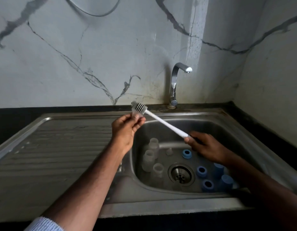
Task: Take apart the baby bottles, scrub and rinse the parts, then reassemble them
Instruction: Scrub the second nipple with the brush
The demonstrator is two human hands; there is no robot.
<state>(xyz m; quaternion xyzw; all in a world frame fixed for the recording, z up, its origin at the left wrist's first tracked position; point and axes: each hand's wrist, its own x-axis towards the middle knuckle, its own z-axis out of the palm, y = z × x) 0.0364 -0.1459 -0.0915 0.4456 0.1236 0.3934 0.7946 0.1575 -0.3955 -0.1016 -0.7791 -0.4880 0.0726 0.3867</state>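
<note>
Drainboard [61, 144]: ribbed steel, at 9 o'clock of the basin [244, 139].

Left hand [126, 129]: raised over the basin's 10 o'clock rim, fingers curled, pinching a small clear teat [136, 114] at the fingertips. The teat is blurred; its shape cannot be told further.

Brush [164, 124]: white handle, grey bristle head. The head lies against the teat at its 12 o'clock. The handle slopes down toward 4 o'clock.

Bottles [153, 145]: three clear bodies stand open-mouthed on the basin floor, at 9 to 11 o'clock of the drain [181, 175]. A second small clear teat [169, 151] sits at 12 o'clock of the drain.

Tap [175, 84]: chrome, behind the basin at 12 o'clock, no water running.

Right hand [206, 147]: over the basin, fingers closed round the brush handle's lower end.

Rings [187, 154]: three blue collars on the basin floor, at 1 to 4 o'clock of the drain. Two blue caps [225, 181] beside them, at 3 to 4 o'clock, partly hidden by the right forearm.
</note>
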